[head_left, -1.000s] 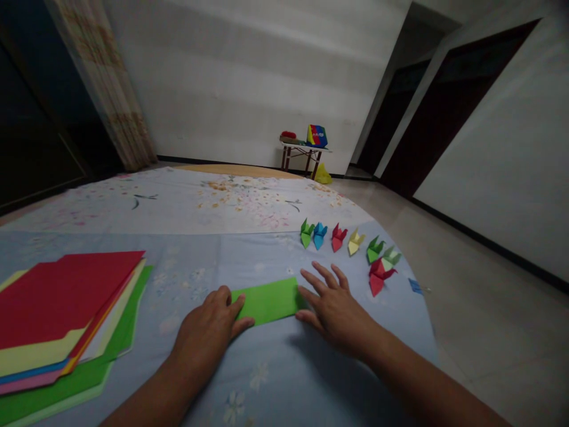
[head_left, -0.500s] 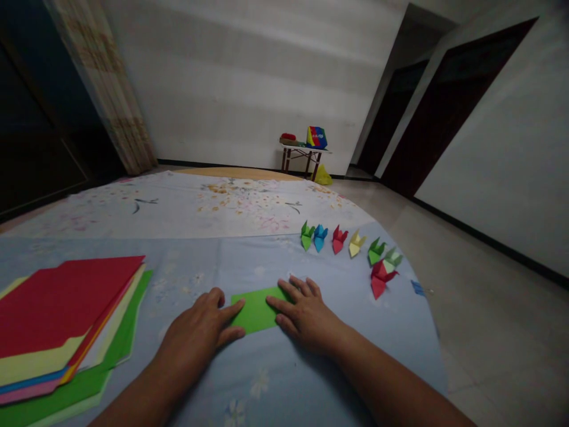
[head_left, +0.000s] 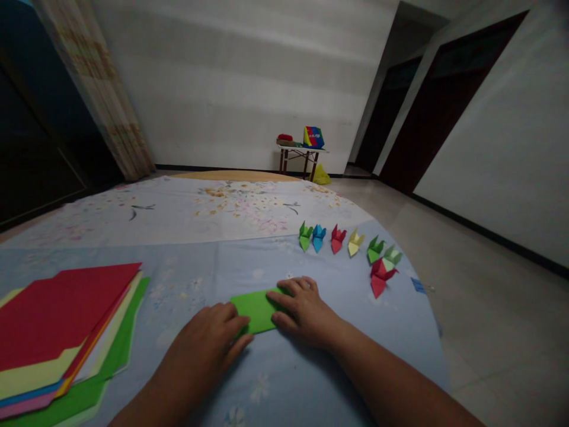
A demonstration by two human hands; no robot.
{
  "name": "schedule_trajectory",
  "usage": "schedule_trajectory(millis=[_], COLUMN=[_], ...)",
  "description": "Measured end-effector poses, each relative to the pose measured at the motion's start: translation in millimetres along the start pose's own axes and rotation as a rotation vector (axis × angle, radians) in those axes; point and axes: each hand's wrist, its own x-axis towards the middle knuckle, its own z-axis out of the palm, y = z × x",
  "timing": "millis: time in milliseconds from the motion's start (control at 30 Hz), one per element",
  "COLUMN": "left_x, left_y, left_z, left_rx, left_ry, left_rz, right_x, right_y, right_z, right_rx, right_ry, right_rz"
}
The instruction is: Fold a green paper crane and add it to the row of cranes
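Observation:
A folded green sheet of paper [head_left: 258, 311] lies on the blue floral tablecloth in front of me. My left hand [head_left: 217, 335] is at its lower left corner, thumb and index finger closing on the edge; the other fingers are curled and partly hidden. Across the right end of the paper, my right hand [head_left: 304, 311] rests flat with its fingers spread, pressing it down and covering that end.
A stack of coloured paper [head_left: 66, 320], red on top, lies at the left. Several folded paper cranes [head_left: 338, 238] stand in a curved row at the right, near a blue item [head_left: 418, 286] by the table's rounded edge. A small table [head_left: 302, 149] stands against the far wall.
My left hand has shifted slightly right and down to the paper's lower left corner, its thumb and index finger drawing closer together. My right hand stays on the paper's right end.

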Motion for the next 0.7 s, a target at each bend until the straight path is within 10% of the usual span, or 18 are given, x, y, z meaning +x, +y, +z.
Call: schedule_trajectory(millis=[267, 700], left_x=[-1.1, 5.1], left_y=[30.3, -6.2], left_z=[19.3, 38.0], left_rx=[0.054, 0.079], left_ry=[-0.013, 0.133], left_rz=[0.060, 0.050], right_x=[2.5, -6.4], right_y=[-1.8, 8.4], right_z=[-5.7, -24.2], right_rx=[-0.080, 0.176], right_ry=[0.037, -0.062], right_rz=[0.089, -0.064])
